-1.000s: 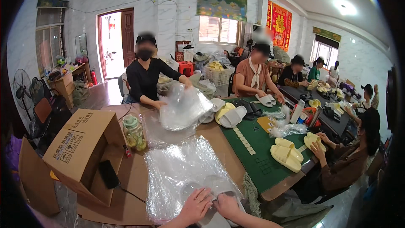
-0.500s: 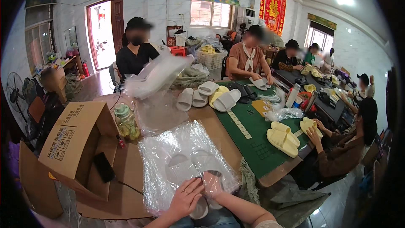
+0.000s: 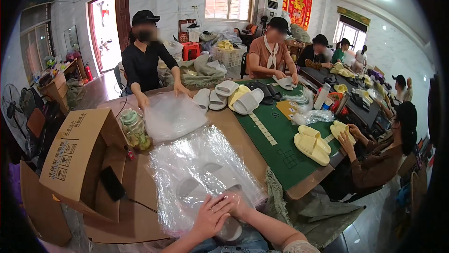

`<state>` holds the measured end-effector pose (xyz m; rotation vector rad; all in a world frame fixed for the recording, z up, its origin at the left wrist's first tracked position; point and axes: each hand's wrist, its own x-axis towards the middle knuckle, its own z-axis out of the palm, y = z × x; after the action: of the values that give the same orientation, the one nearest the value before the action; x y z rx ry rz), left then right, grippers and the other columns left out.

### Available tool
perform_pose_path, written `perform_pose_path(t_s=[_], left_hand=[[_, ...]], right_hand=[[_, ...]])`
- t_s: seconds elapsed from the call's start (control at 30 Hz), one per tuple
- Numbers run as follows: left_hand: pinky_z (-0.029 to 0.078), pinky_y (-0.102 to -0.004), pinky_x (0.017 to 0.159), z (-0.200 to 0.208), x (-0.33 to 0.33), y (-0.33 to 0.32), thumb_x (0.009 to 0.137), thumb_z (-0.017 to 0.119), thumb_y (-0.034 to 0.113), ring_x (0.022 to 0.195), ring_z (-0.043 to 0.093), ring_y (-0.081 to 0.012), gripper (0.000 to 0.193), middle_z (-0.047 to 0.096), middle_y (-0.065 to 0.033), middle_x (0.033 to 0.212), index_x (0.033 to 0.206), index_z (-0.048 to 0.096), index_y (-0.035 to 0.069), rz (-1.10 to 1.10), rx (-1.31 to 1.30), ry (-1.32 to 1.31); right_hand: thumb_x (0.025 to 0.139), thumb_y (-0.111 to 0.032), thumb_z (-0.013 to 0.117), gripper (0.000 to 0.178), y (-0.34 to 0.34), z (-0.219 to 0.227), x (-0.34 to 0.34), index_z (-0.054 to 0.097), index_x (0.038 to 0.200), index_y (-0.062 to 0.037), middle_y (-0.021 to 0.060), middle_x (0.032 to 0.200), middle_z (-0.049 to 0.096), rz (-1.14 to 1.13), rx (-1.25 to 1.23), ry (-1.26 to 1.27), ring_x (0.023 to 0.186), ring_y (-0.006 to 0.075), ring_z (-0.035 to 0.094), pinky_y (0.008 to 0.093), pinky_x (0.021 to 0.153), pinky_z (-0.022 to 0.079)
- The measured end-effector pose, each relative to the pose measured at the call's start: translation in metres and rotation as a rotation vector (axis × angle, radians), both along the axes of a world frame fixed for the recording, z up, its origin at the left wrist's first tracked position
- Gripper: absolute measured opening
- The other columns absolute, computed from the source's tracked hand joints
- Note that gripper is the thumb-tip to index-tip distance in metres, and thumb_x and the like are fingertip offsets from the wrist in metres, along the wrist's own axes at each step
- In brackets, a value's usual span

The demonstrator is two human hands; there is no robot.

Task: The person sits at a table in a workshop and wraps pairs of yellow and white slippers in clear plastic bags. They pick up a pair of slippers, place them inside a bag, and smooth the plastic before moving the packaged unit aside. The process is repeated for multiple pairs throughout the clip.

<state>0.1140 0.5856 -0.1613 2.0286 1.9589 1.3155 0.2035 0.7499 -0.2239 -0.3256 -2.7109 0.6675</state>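
A pair of pale grey-white slippers (image 3: 188, 188) lies under the clear film of a plastic bag (image 3: 170, 161), on top of a stack of such bags in front of me. My right hand (image 3: 237, 203) reaches in under the film and grips a slipper; its fingertips are partly hidden by film and glare. A light slipper heel (image 3: 230, 230) shows below my hands, close to my lap. My left hand (image 3: 213, 216) lies flat across the bag's near edge, fingers stretched and touching my right hand.
A cardboard box (image 3: 75, 154) with a phone (image 3: 112, 183) stands left, near a glass jar (image 3: 134, 129). Across the table, a person's hands rest on another stack of clear bags (image 3: 175, 115). Grey slippers (image 3: 248, 101) and yellow slippers (image 3: 311, 145) lie on the green mat (image 3: 266, 154). Other people work around.
The person opposite has brought the lifted film bags down onto the table. The slippers under my film have shifted and tilted; my hands stay close together. My view has shifted slightly.
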Motion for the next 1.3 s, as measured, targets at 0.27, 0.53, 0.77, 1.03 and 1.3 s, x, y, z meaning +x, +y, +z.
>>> perform_pose_path(t_s=[0.27, 0.53, 0.77, 1.03, 1.3], left_hand=[[0.024, -0.048, 0.117, 0.019, 0.0, -0.01, 0.095, 0.053, 0.015, 0.134, 0.047, -0.0247, 0.038, 0.055, -0.0029, 0.142, 0.132, 0.062, 0.012, -0.262, -0.089, -0.128], [0.023, -0.0508, 0.116, 0.018, -0.021, -0.024, 0.089, 0.066, 0.029, 0.141, 0.033, -0.0377, 0.048, 0.041, -0.0183, 0.149, 0.132, 0.06, 0.009, 0.007, -0.001, -0.147], [0.031, -0.0483, 0.112, -0.02, -0.021, -0.047, 0.062, 0.091, 0.04, 0.14, 0.031, -0.0418, 0.137, 0.024, -0.0336, 0.151, 0.152, -0.003, -0.004, 0.369, -0.43, -0.368], [0.053, -0.0354, 0.084, -0.054, -0.006, -0.054, 0.085, 0.07, 0.001, 0.102, 0.064, -0.0255, 0.108, 0.059, -0.0241, 0.12, 0.153, -0.013, 0.006, 0.111, -0.321, -0.955], [0.048, -0.0324, 0.061, -0.096, -0.008, -0.08, 0.088, 0.065, 0.007, 0.067, 0.057, -0.0159, 0.097, 0.062, -0.009, 0.079, 0.158, -0.001, 0.016, 0.203, -0.366, -0.801]], right_hand=[[0.089, -0.035, 0.061, 0.041, -0.001, 0.011, -0.027, 0.061, 0.084, 0.0055, 0.0274, 0.083, 0.065, -0.485, -0.179, -0.081, 0.076, 0.045, 0.065, 0.0524, 0.068, 0.051], [0.089, -0.036, 0.062, 0.039, -0.002, 0.019, -0.051, 0.06, 0.083, 0.0029, 0.0262, 0.079, 0.065, -0.488, -0.131, 0.047, 0.076, 0.046, 0.064, 0.0533, 0.068, 0.05], [0.086, -0.028, 0.064, 0.033, 0.012, -0.003, -0.051, 0.057, 0.081, 0.0039, 0.0266, 0.072, 0.061, -0.519, -0.267, 0.259, 0.071, 0.0473, 0.06, 0.054, 0.066, 0.047], [0.084, -0.025, 0.064, 0.033, 0.015, 0.022, -0.045, 0.057, 0.084, 0.0065, 0.0293, 0.079, 0.063, -0.65, -0.365, 0.305, 0.077, 0.0479, 0.061, 0.0517, 0.071, 0.048], [0.081, -0.026, 0.065, 0.031, 0.013, 0.042, -0.042, 0.061, 0.078, 0.0045, 0.0279, 0.074, 0.063, -0.633, -0.166, 0.238, 0.073, 0.0464, 0.063, 0.053, 0.071, 0.049]])
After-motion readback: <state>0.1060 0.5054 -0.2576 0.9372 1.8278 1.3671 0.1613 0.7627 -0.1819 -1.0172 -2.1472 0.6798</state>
